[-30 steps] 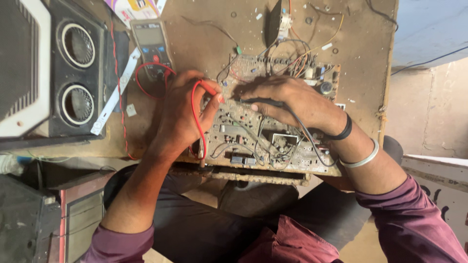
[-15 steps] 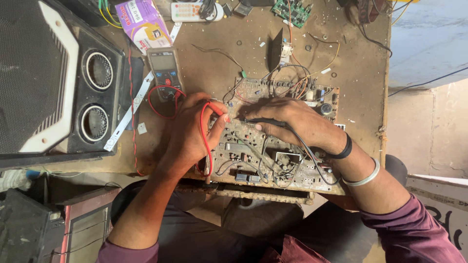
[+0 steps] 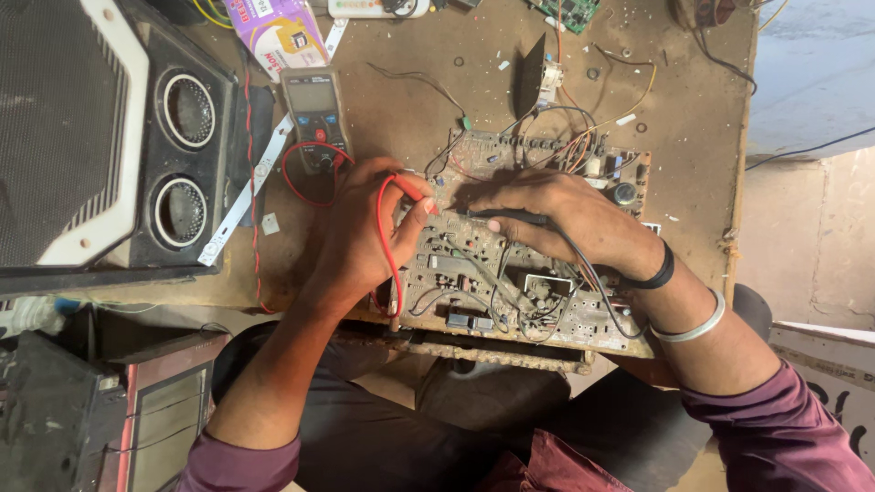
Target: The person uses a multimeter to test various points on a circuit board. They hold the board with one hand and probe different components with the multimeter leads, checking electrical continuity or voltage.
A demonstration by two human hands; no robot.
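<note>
A dusty circuit board (image 3: 510,292) full of components and wires lies on a brown wooden table (image 3: 437,109) in front of me. My left hand (image 3: 360,232) pinches a red test probe (image 3: 410,189) whose tip touches the board's upper left corner. A black test probe (image 3: 510,217) lies flat under the fingers of my right hand (image 3: 570,214), pointing left over the board. The red lead loops back to a grey multimeter (image 3: 313,117) standing just above my left hand.
A black speaker box (image 3: 137,155) with two round drivers fills the left. A white LED strip (image 3: 246,196) leans beside it. A coloured carton (image 3: 278,32), a small green board (image 3: 570,11) and loose wires lie along the table's far edge. A dark case (image 3: 109,410) stands lower left.
The view has shifted so that the table's far edge with the carton and green board shows. Both hands stay on the board with the probes, hardly moved.
</note>
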